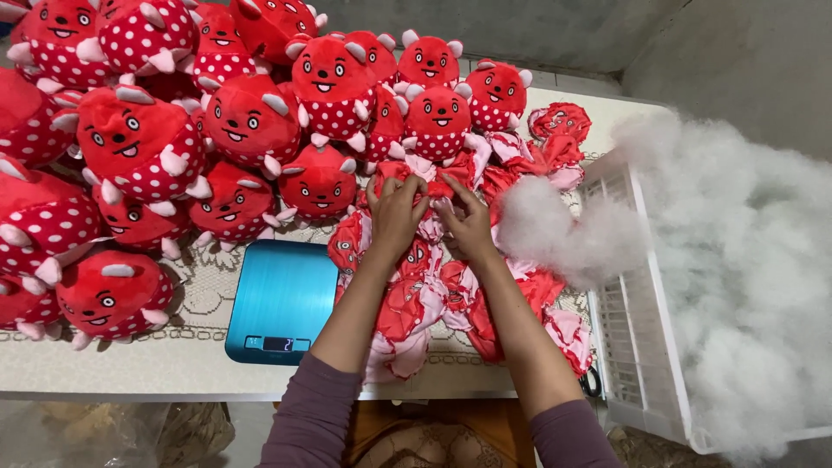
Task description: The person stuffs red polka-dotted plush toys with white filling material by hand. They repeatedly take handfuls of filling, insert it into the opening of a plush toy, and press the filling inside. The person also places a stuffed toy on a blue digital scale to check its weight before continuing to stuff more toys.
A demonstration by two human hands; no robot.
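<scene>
A great mound of loose white stuffing fibre [745, 260] fills the right third of the frame, spilling out of a white slatted plastic crate [637, 347] and over its left wall toward the centre. Across the upper left, a heap of stuffed red plush toys [139, 139] with white-dotted bodies and smiling faces covers the pale tabletop [130, 364]. Down the middle runs a pile of flat, unstuffed red and pink toy skins [416, 303], lying under both forearms from the frame's centre to the table's near edge. A blue kitchen scale [282, 299] sits just left of that pile. At the centre, the left hand [396, 212] and right hand [468, 224] meet side by side on the topmost skin, fingers curled and pinching its fabric, each hand closed narrowly on it.
</scene>
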